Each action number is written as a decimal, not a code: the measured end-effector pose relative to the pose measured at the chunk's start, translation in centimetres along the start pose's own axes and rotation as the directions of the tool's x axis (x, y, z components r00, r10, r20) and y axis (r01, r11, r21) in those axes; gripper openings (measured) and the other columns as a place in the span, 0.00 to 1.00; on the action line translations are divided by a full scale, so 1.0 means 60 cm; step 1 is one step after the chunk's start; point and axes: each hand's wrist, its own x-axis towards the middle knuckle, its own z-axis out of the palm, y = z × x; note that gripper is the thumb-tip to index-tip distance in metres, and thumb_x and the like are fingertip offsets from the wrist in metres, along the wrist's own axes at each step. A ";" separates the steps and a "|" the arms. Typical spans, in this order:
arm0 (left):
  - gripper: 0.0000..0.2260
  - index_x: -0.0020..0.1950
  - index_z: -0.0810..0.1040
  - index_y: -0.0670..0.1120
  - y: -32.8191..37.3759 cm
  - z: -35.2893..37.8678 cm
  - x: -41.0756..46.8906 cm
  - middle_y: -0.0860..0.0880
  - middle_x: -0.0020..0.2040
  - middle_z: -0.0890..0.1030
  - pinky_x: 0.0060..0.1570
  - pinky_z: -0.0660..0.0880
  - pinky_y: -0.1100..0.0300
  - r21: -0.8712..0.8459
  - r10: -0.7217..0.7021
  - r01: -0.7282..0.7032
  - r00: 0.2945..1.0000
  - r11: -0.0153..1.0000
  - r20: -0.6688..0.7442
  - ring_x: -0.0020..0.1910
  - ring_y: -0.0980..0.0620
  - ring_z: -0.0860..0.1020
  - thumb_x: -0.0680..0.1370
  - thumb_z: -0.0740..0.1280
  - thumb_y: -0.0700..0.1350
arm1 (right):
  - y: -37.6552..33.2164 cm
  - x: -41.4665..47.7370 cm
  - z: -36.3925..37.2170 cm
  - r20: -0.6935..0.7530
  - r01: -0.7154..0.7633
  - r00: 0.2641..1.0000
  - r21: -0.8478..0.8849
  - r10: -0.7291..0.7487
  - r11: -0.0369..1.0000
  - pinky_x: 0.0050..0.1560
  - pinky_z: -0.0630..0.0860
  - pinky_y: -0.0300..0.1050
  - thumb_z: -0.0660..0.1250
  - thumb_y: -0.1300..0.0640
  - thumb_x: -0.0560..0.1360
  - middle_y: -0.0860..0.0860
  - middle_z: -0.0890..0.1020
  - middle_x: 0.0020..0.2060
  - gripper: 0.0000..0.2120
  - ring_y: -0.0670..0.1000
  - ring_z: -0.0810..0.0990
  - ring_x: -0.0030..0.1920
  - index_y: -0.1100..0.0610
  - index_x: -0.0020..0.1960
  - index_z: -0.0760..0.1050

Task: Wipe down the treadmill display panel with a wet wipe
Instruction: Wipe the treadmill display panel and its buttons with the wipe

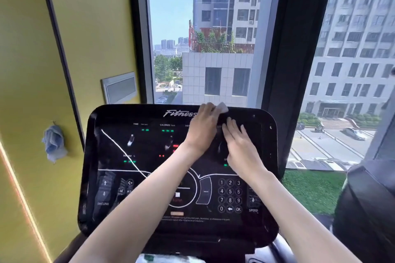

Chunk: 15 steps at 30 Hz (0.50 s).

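While the left hand (203, 128) works the top edge of the display panel (149, 145), its grip is curled round the wet wipe (222, 107). The wipe is a small white crumple poking out past the fingers at the panel's upper rim, just right of the Fitness logo. The right hand (239, 145) lies flat on the glass just below, fingers straight and close together, holding nothing. It is likely bracing the panel against the wiping pressure. Both forearms cross over the lower controls to reach that corner.

Panel is glossy black, tilted toward the person and powered on. Green and red readouts are lit, with white line markings, a number keypad (230, 196) lower right, and INCLINE and SPEED labels. Bright glare patches on the left half; can't tell smears from reflections. A blue cloth (53, 143) hangs on the yellow wall, left.
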 end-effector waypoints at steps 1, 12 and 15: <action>0.21 0.60 0.77 0.42 -0.014 0.001 0.003 0.43 0.45 0.75 0.33 0.73 0.57 -0.043 -0.102 0.099 0.992 0.994 -0.074 0.45 0.45 0.74 0.70 0.63 0.27 | 0.001 0.000 -0.002 0.001 0.005 1.000 0.010 -0.005 1.000 0.74 0.45 0.49 0.64 0.75 0.64 0.63 0.58 0.73 0.38 0.58 0.54 0.75 0.67 0.72 0.58; 0.08 0.55 0.79 0.40 -0.004 0.014 0.010 0.44 0.44 0.75 0.39 0.74 0.57 -0.282 -0.419 0.351 0.877 0.893 -0.233 0.41 0.48 0.74 0.78 0.63 0.35 | 0.017 -0.013 -0.022 0.035 0.009 0.999 0.045 -0.011 0.999 0.75 0.42 0.46 0.60 0.75 0.65 0.59 0.49 0.75 0.40 0.52 0.45 0.76 0.64 0.75 0.50; 0.06 0.52 0.78 0.38 0.015 0.019 0.009 0.42 0.44 0.76 0.37 0.73 0.54 -0.253 -0.386 0.326 0.890 0.911 -0.243 0.40 0.44 0.75 0.78 0.63 0.35 | 0.022 -0.033 -0.015 -0.051 -0.099 0.994 0.034 0.100 0.995 0.75 0.45 0.48 0.60 0.77 0.63 0.61 0.53 0.75 0.40 0.55 0.50 0.75 0.66 0.74 0.53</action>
